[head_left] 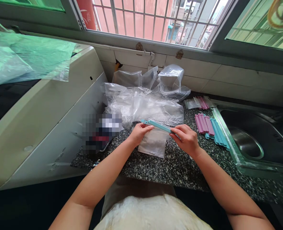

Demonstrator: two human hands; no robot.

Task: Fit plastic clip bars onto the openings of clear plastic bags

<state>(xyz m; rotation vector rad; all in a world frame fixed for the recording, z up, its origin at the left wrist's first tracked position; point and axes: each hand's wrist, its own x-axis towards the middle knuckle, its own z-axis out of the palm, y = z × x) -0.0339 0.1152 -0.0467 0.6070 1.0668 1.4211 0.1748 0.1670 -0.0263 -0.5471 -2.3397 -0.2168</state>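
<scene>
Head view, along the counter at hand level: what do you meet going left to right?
Blurred-out patch → left hand → small clear bag hanging from the teal clip → right hand → pink clips → teal clips → steel sink.

Bare forearms, cream fuzzy garment [153, 214]

I see a speckled bench [179, 166] with a heap of clear plastic bags [143, 99] at the back. Pink clips [204, 124] and teal clips [219, 134] lie side by side, just beside a metal sink [251, 143]. A barred window [153, 19] is above.
</scene>
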